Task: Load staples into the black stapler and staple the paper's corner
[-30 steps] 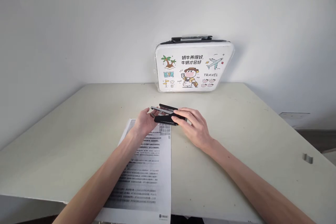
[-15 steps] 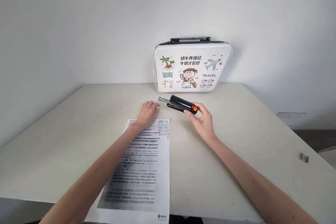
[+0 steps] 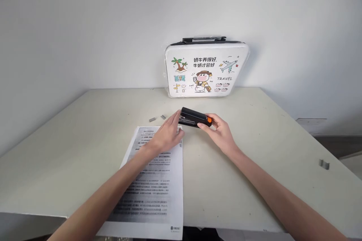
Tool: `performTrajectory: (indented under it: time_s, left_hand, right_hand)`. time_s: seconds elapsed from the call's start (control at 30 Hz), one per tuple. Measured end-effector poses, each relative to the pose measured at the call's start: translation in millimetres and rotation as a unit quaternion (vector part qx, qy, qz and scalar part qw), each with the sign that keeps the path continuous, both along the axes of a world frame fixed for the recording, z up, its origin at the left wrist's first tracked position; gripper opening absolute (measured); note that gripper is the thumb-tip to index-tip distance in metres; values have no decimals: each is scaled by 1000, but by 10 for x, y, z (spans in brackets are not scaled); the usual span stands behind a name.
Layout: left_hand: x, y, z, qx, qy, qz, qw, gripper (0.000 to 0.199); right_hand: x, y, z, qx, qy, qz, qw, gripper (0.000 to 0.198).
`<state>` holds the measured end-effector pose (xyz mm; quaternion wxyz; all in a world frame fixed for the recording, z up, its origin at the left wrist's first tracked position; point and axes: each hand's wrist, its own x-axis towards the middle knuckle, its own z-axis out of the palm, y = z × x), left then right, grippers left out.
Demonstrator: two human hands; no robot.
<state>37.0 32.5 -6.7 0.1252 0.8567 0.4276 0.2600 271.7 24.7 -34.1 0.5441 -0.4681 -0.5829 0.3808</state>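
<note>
My right hand (image 3: 222, 133) grips a black stapler (image 3: 194, 116) by its orange-buttoned rear end, thumb along the lower side. The stapler is held just above the table, its front pointing left. My left hand (image 3: 166, 135) reaches to that front end with fingers stretched out and touching it, the thumb apart below. Under the left hand and forearm lies a printed sheet of paper (image 3: 158, 192), its upper right corner partly hidden. Two small strips of staples (image 3: 152, 119) rest on the table beyond the sheet, left of the stapler.
A white carrying case (image 3: 207, 69) with cartoon prints and a black handle stands at the back against the wall. More grey staple strips (image 3: 324, 164) lie near the right edge of the pale table (image 3: 263, 131).
The metal staple tray that stuck out of the stapler's front is now pushed in. My left hand has moved right onto the stapler's end, uncovering two staple strips on the table.
</note>
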Motion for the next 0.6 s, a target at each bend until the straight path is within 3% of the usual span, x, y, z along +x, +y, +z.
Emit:
performTrajectory:
  time_s: [0.1, 0.27, 0.47, 0.6]
  left_hand:
    - [33, -72, -56, 47, 63, -19, 997, 68]
    - [-168, -201, -136, 28, 62, 15, 998, 57]
    - [-683, -456, -84, 13, 42, 40, 998, 46]
    - [-1082, -460, -24, -4, 2, 110, 994, 43]
  right_hand:
    - [162, -152, -41, -13, -12, -10, 1000, 38]
    - [287, -119, -154, -28, -24, -31, 999, 41]
    - [-240, 434, -235, -10, -71, -41, 997, 33]
    - [-572, 661, -191, 4, -134, -18, 991, 30]
